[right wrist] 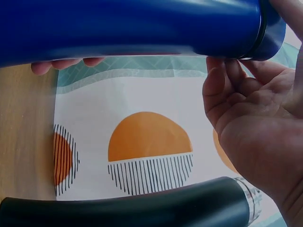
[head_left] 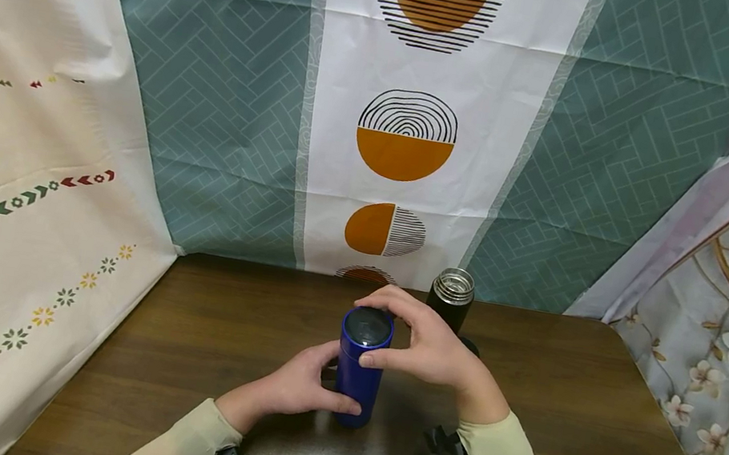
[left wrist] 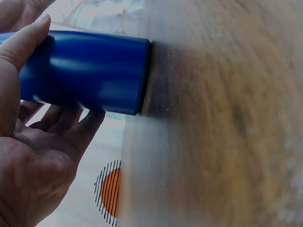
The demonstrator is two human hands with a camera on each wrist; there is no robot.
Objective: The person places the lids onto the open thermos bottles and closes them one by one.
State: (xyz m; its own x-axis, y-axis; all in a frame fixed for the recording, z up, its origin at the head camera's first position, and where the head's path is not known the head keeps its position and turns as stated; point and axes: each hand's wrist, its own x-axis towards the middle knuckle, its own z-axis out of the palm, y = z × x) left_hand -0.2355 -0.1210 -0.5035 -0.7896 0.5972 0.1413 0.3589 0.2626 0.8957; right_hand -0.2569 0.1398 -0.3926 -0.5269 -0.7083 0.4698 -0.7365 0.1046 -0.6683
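Note:
A blue thermos bottle (head_left: 356, 389) stands upright on the table, its dark-topped lid (head_left: 368, 327) sitting on it. My left hand (head_left: 300, 383) grips the lower body from the left, thumb across the front; the left wrist view shows the fingers (left wrist: 90, 125) curled round behind. Up at the lid, my right hand (head_left: 428, 344) holds the rim between thumb and fingers. In the right wrist view a dark seam (right wrist: 261, 30) runs between lid and body. Behind the right hand stands a black thermos bottle (head_left: 447, 307) with its threaded metal mouth (head_left: 455, 282) uncovered.
A small black round object (head_left: 469, 347), mostly hidden by my right wrist, lies beside the black bottle. The brown wooden table (head_left: 234, 302) ends at a hanging patterned cloth (head_left: 231, 114) at the back. More cloths hang at left and right.

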